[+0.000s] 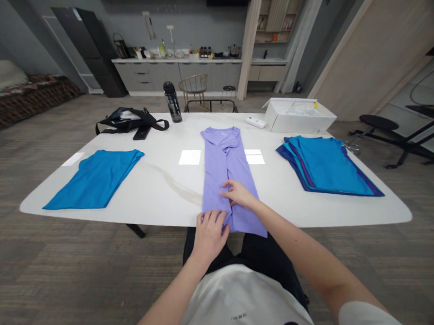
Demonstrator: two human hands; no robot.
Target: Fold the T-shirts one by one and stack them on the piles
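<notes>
**Q:** Where is the item relative to the hands?

**A:** The lavender shirt (227, 181) is lying lengthwise on the table (157, 136) beneath both hands, folded into a long strip. Its collar is pointing away from them, and its near end is projecting past the table edge.

**Q:** What state are the hands in?

**A:** The left hand (209, 235) is resting open on the shirt's near end. The right hand (238, 194) is pressing on the shirt just ahead of it, fingers partly curled; whether they are pinching a fold cannot be determined.

**Q:** How is the shirt likely to handle?

**A:** The thin, smooth knit appears light, soft and prone to slipping. Grasp it along folded edges.

**Q:** What is nearby?

**A:** A folded blue shirt (96, 181) is lying left of the hands, and a stack of blue shirts (328, 169) is lying to their right.
</notes>
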